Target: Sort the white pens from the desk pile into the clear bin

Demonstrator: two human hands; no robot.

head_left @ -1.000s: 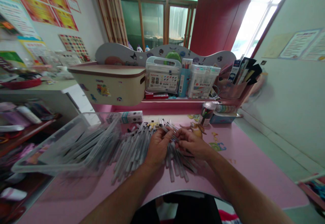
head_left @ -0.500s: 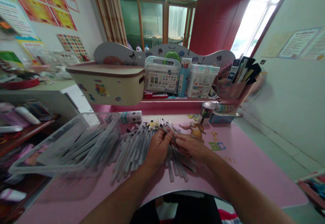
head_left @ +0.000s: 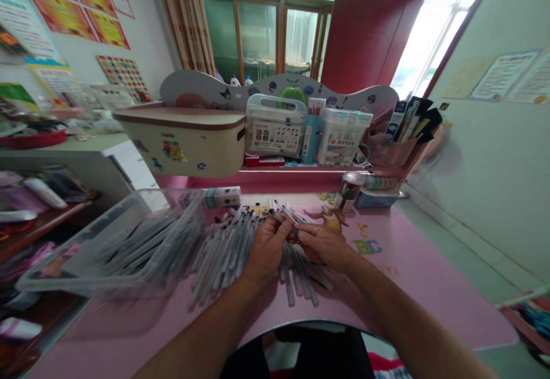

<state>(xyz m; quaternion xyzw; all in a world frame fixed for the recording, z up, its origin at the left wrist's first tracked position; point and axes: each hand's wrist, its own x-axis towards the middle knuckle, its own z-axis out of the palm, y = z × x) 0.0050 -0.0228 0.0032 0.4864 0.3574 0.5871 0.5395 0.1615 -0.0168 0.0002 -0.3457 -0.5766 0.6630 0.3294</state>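
Far left: a clear rectangular plastic bin (head_left: 60, 286), open-topped, slender grey pens (head_left: 137, 247) lying lengthwise inside; its left end reaches past the desk's left edge as seen from here. Behind its right rim, a white-and-teal carton (head_left: 223, 197). Between bin and my left wrist, a fanned pile of translucent grey pens with dark tips (head_left: 223, 258); little room there. My left hand (head_left: 267, 250): thumb and fingers closed on a single slender grey pen with a dark end (head_left: 279, 218), tilted above the desk. My right hand (head_left: 324, 246): fingertips pinched together at its near end, exact contact hidden. Below both, more loose pens (head_left: 298, 281) point toward the curved front edge. Right: silver-lidded can (head_left: 350, 190), touching or just beside a pale-blue box (head_left: 378, 197); the pink desk (head_left: 421, 287) runs broad past my forearm to its right edge.
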